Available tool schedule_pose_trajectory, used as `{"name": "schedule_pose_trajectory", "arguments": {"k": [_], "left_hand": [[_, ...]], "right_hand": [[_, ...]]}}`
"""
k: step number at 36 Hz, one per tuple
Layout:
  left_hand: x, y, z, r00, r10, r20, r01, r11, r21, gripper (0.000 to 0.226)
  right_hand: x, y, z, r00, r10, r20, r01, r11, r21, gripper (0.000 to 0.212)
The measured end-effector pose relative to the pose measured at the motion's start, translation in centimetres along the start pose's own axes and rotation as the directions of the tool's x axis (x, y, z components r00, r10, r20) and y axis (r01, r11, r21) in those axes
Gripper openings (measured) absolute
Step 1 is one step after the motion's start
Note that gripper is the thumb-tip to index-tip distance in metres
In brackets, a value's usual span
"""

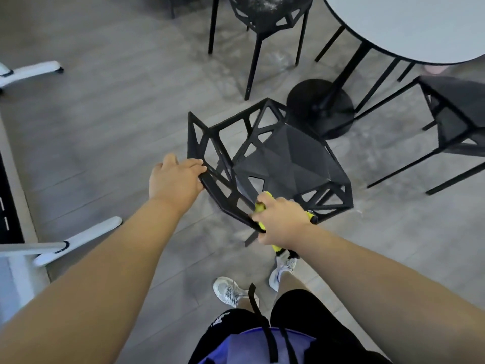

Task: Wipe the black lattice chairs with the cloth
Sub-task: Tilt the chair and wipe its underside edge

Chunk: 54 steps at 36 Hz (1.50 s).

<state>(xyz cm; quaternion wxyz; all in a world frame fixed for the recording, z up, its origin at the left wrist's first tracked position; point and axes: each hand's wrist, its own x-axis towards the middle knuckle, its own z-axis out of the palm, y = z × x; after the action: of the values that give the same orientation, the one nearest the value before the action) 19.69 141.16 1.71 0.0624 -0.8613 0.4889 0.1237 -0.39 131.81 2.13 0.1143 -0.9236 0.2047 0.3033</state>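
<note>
Grey wood floor fills the room. Near chair, black w/ holes like a net, stands in the middle. L hand holds the top edge of its back, on the chair's left side, w/ fingers over the bar. R hand is closed round a yellow cloth & presses it on the same edge, at the part closest to the person. Bits of cloth stick out above & below the fist. Behind the near chair is a round white counter on a black foot. Far chair stands behind the near chair too, w/ pale specks on its seat. Side chair is to the near chair's right, apart from it. White shoes are close by the near chair, on the person's side. White legs lie well to its left.
</note>
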Motion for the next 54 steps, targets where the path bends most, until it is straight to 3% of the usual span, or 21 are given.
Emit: {"name": "schedule_pose_trajectory", "arguments": {"k": [4, 9, 13, 17, 20, 22, 25, 28, 31, 33, 35, 38, 41, 44, 45, 46, 47, 48, 49, 51, 54], "left_hand": [[1.6, 1.8, -0.3, 0.999, 0.024, 0.034, -0.022, 0.997, -0.072, 0.044], [3.9, 3.0, -1.1, 0.999, 0.041, -0.004, -0.041, 0.959, -0.28, 0.042], [5.7, 3.5, -1.9, 0.998, 0.068, -0.017, -0.07, 0.937, -0.342, 0.04], [7.5, 3.8, -2.6, 0.998, -0.005, -0.062, -0.021, 0.91, -0.413, 0.032], [8.4, 3.7, -2.6, 0.988, -0.153, -0.026, 0.123, 0.875, -0.467, 0.035], [9.2, 3.7, -2.4, 0.969, -0.245, 0.009, 0.214, 0.828, -0.518, 0.039], [10.6, 3.9, -2.3, 0.943, -0.328, 0.057, 0.315, 0.821, -0.476, 0.024], [11.5, 4.1, -2.0, 0.929, -0.357, 0.095, 0.365, 0.85, -0.381, 0.028], [12.4, 4.5, -1.4, 0.901, -0.416, 0.12, 0.432, 0.845, -0.315, 0.035], [12.8, 4.9, -1.4, 0.868, -0.491, 0.074, 0.473, 0.774, -0.421, 0.028], [12.9, 5.3, -1.5, 0.873, -0.474, 0.119, 0.458, 0.708, -0.538, 0.013], [13.2, 5.2, -0.8, 0.818, -0.552, 0.159, 0.55, 0.671, -0.497, 0.029], [13.4, 5.5, 0.0, 0.777, -0.608, 0.165, 0.6, 0.634, -0.489, 0.032], [13.4, 6.1, -0.9, 0.714, -0.642, 0.28, 0.673, 0.516, -0.53, 0.029], [13.2, 6.4, -1.4, 0.698, -0.649, 0.302, 0.665, 0.433, -0.609, 0.028], [13.2, 6.6, -2.0, 0.677, -0.641, 0.362, 0.707, 0.43, -0.561, 0.035], [13.0, 6.5, -1.6, 0.692, -0.645, 0.324, 0.702, 0.499, -0.508, 0.039], [13.1, 6.4, -1.1, 0.68, -0.671, 0.296, 0.706, 0.49, -0.511, 0.034], [13.1, 6.2, -0.9, 0.693, -0.674, 0.256, 0.673, 0.477, -0.565, 0.027], [13.5, 6.3, -0.9, 0.711, -0.679, 0.183, 0.657, 0.548, -0.518, 0.026], [13.6, 6.6, -1.1, 0.76, -0.633, 0.148, 0.617, 0.63, -0.472, 0.027]], "right_hand": [[0.2, 3.4, -0.9, 0.997, 0.061, -0.042, -0.063, 0.997, -0.036, 0.039], [1.7, 6.9, -2.6, 0.99, 0.117, -0.081, -0.122, 0.99, -0.063, 0.039], [3.6, 9.2, -4.7, 0.994, 0.106, -0.037, -0.108, 0.992, -0.058, 0.041], [6.4, 11.4, -7.5, 0.993, 0.009, 0.117, -0.006, 1.0, -0.024, 0.064], [8.7, 13.3, -9.5, 0.986, -0.036, 0.163, 0.016, 0.993, 0.121, 0.084], [10.4, 14.4, -10.4, 0.995, -0.053, 0.09, 0.03, 0.971, 0.237, 0.081], [13.3, 14.7, -10.3, 0.998, -0.011, -0.058, 0.033, 0.917, 0.398, 0.066], [16.2, 13.8, -9.6, 0.985, 0.085, -0.153, 0.025, 0.798, 0.602, 0.055], [18.2, 11.9, -8.8, 0.972, 0.079, -0.223, 0.12, 0.646, 0.754, 0.054], [18.7, 10.1, -8.0, 0.964, 0.003, -0.267, 0.215, 0.584, 0.783, 0.051], [18.8, 8.5, -6.8, 0.95, -0.067, -0.304, 0.285, 0.579, 0.764, 0.046], [19.6, 8.6, -4.6, 0.969, -0.092, -0.231, 0.24, 0.586, 0.774, 0.043], [21.4, 10.6, -2.8, 0.996, -0.068, -0.054, 0.087, 0.711, 0.697, 0.043], [22.7, 11.5, -2.4, 0.998, -0.024, 0.063, -0.027, 0.719, 0.695, 0.043], [22.9, 11.4, -2.5, 0.998, -0.011, 0.062, -0.036, 0.706, 0.707, 0.043], [23.0, 11.1, -2.8, 0.999, 0.001, 0.04, -0.029, 0.69, 0.723, 0.042], [22.8, 10.8, -3.1, 1.0, 0.009, 0.006, -0.011, 0.663, 0.748, 0.042], [22.4, 10.4, -3.5, 0.999, 0.009, -0.037, 0.023, 0.623, 0.782, 0.041], [21.9, 10.1, -3.9, 0.997, 0.002, -0.082, 0.066, 0.574, 0.816, 0.04], [20.9, 9.5, -4.4, 0.983, -0.022, -0.181, 0.168, 0.493, 0.854, 0.039], [20.3, 9.5, -4.0, 0.966, -0.067, -0.248, 0.251, 0.452, 0.856, 0.039]]}}
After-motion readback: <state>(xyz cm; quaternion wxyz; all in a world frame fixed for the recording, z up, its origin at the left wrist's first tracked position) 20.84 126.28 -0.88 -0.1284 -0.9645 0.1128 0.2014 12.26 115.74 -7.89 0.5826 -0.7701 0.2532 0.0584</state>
